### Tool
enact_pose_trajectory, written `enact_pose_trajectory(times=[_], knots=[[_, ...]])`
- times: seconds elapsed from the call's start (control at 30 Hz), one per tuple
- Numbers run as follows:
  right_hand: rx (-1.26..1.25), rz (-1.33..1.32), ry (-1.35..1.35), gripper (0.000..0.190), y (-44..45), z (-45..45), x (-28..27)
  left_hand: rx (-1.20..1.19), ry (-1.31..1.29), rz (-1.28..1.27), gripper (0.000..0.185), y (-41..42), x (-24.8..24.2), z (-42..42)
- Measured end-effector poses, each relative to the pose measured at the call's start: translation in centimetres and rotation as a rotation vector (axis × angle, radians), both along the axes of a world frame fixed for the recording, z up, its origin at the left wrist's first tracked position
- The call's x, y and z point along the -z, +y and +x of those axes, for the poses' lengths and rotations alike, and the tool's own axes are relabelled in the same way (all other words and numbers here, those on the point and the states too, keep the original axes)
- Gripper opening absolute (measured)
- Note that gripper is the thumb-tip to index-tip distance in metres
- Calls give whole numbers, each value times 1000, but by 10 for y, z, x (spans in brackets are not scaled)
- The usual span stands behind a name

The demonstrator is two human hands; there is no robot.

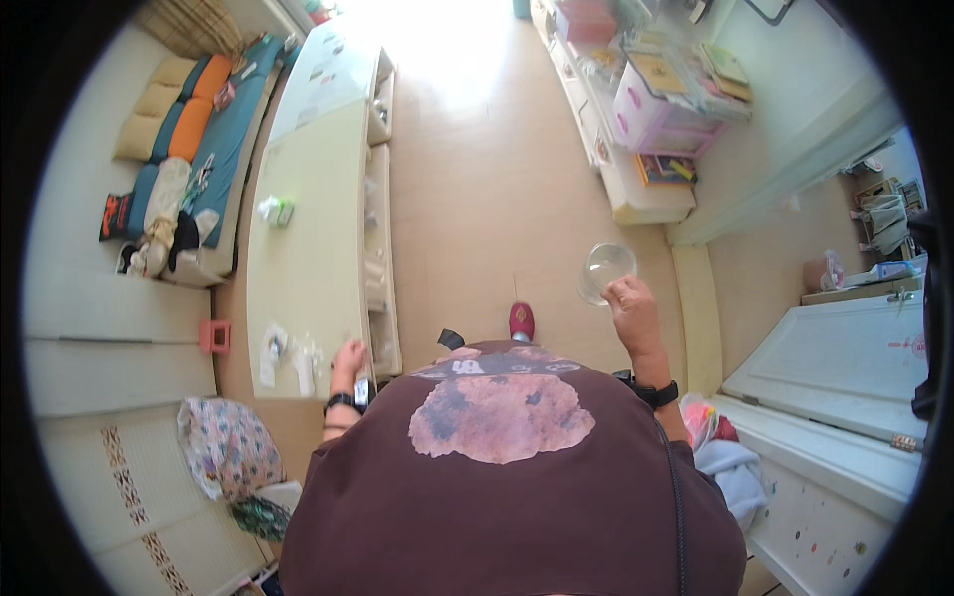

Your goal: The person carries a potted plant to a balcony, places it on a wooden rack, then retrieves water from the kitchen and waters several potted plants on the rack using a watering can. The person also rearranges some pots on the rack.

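My right hand (630, 307) pinches the rim of a clear, round container (596, 270), which hangs over the floor to the right of my body. No contents can be made out in it. My left hand (350, 359) is beside the near right corner of a long, pale table (309, 276). Its fingers look curled, and the picture does not settle whether they hold anything. Close to that hand, a clear plastic item with a white strip (304, 365) lies on the tabletop. Another white strip with a small roll-like piece (272, 354) is left of it.
A tissue pack (276, 211) sits mid-table, and open shelves (378, 246) run beneath the table's edge. Across the floor (477, 194), a low white cabinet (645, 205) carries a pink-framed drawer unit (656, 112). A sofa (223, 164) with cushions lines the left wall. My red shoe (522, 320) shows ahead.
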State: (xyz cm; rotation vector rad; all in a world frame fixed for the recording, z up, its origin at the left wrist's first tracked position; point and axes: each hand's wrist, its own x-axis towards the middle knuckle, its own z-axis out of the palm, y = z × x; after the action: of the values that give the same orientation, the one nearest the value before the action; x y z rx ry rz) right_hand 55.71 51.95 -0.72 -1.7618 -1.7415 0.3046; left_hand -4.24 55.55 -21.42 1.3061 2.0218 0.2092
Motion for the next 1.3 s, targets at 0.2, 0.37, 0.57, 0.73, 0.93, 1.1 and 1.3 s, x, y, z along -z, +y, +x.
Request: enact_pose_trajectory(times=[0.2,0.37,0.57,0.73,0.93,1.1,1.3], knots=[[-19,45,-30,10,182,23,-2,125,-26,-178,29,-3,39,-23],[-25,53,-88,10,347,37,4,20,-66,-336,25,91,65,-7],[45,35,-98,8,529,32,-4,74,-87,-267,22,328,71,4],[81,31,-35,7,670,31,-17,-206,-415,-78,19,622,28,37],[116,45,-13,8,841,42,1,-147,-409,182,22,933,-17,73],[78,24,40,9,999,61,3,-86,-125,107,29,1035,4,62],[3,69,14,8,1204,77,-9,25,-42,-218,36,1039,19,20]])
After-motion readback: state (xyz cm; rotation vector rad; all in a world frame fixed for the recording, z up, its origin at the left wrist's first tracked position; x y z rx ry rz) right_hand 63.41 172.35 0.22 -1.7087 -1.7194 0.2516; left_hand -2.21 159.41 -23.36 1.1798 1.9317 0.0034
